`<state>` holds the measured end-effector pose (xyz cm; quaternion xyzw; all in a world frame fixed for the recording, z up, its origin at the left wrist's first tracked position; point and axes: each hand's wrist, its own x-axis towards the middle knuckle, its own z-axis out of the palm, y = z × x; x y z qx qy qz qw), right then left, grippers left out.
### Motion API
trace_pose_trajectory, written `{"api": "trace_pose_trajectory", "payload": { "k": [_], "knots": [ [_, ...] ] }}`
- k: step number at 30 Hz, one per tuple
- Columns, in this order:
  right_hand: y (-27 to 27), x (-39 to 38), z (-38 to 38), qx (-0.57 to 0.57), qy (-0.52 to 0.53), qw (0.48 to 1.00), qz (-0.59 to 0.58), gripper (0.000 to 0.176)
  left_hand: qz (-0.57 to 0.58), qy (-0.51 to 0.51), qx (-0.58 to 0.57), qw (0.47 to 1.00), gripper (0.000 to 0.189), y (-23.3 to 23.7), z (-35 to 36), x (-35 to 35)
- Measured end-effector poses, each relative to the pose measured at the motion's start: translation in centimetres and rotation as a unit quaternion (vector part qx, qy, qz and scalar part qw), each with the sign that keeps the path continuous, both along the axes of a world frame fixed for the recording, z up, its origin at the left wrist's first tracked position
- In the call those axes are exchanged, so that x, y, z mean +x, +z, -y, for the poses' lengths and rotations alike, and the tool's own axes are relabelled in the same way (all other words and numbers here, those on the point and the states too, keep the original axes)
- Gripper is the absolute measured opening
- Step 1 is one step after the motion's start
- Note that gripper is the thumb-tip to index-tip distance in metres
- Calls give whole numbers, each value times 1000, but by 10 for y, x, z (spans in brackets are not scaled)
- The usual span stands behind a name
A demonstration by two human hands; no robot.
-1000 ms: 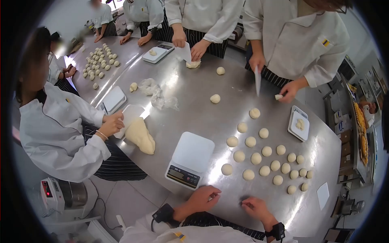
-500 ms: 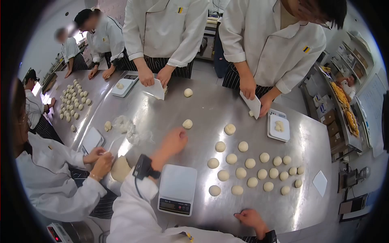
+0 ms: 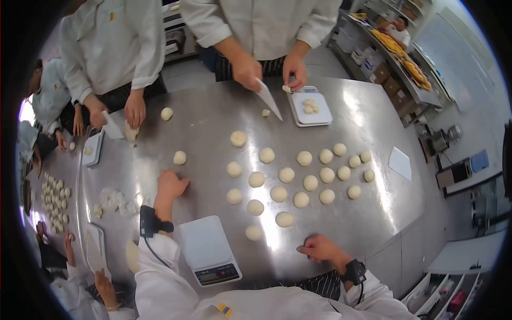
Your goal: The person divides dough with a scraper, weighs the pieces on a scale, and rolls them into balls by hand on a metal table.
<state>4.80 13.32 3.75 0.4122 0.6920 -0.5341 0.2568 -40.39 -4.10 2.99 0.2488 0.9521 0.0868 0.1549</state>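
My left hand [image 3: 170, 184] rests on the steel table [image 3: 208, 122], left of the dough balls and just below a single dough ball [image 3: 180, 158]. Its fingers look curled, but whether they hold anything is hidden. Near the table's front edge, my right hand [image 3: 319, 248] lies with fingers curled in and thumb pointing left; nothing shows in it. Several round dough balls [image 3: 286, 175] are spread in loose rows between and beyond my hands. A white digital scale [image 3: 205, 242] with a bare plate stands beside my left forearm.
Across the table a co-worker's hand holds a white scraper [image 3: 269, 100] beside a scale with dough [image 3: 311, 108]. Another co-worker cuts dough [image 3: 130, 132] at the upper left. A loose scraper [image 3: 400, 163] lies right. Plastic wrap [image 3: 118, 201] and more dough balls [image 3: 55, 200] are left.
The view has turned to the right. My left hand has come down onto the table near the lone ball. The far co-worker's hand now holds a small dough piece over the scale.
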Motion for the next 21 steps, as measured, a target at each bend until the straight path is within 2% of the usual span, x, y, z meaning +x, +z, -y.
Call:
{"api": "trace_pose_trajectory", "payload": {
  "k": [6, 9, 11, 13, 14, 18, 21],
  "knots": [
    [-3, 8, -1, -3, 6, 999, -37, 37, -35, -4, -65, 997, 57, 10, -19, 23],
    [-7, 9, 4, -5, 1, 999, -43, 37, -4, -25, -85, 996, 56, 17, -19, 30],
    [-3, 7, 4, 8, -8, 999, -36, 37, -46, -103, 30, 993, 50, 12, -25, 48],
    [-5, 8, 4, 1, 0, 999, -40, 37, 27, -173, 136, 975, 49, 5, -35, 64],
    [-5, 8, 2, 2, 3, 999, -43, 36, 27, -174, 133, 975, 49, 8, -40, 74],
    [8, 5, -3, -3, 28, 998, -54, 35, 39, -285, 196, 937, 41, 35, -76, 118],
    [7, 12, -10, -23, 4, 997, -76, 31, 40, -329, 223, 917, 34, 55, -88, 151]
  ]
}}
